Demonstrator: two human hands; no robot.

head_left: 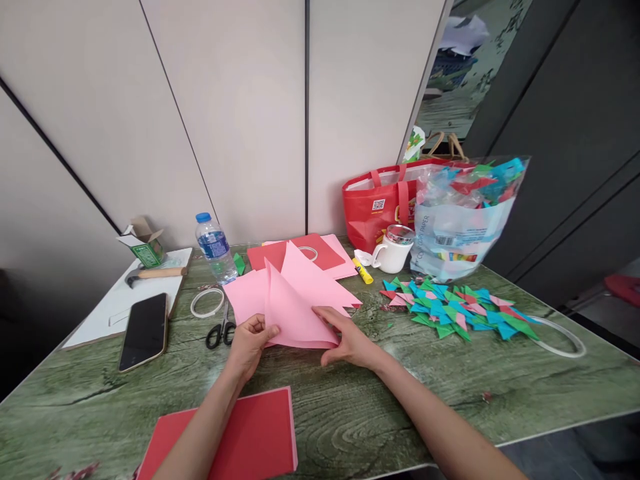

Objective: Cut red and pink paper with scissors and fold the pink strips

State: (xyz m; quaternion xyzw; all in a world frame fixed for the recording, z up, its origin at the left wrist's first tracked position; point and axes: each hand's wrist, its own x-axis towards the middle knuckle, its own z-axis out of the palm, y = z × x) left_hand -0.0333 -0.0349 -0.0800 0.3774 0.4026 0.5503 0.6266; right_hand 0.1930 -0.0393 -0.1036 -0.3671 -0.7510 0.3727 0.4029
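Note:
A sheet of pink paper (295, 313), bent over into a pointed fold, is held up in front of me. My left hand (253, 340) pinches its lower left edge, thumb in front and fingers curled behind. At the paper's right corner is my right hand (345, 337), fingertips on the sheet and thumb below its edge. More pink sheets (245, 293) lie behind it, partly hidden. Beside my left hand rest black-handled scissors (220, 333), their blades running up by the pink sheets. Under my left forearm lies a stack of red paper (260, 433).
At left are a phone (144, 332), a hammer (157, 272), a small box (145, 247), a bottle (216, 247) and a white ring (207, 303). At right, folded paper pieces (450, 307), a mug (393, 252), a glue stick (363, 272), a red bag (365, 207) and a plastic bag (445, 233).

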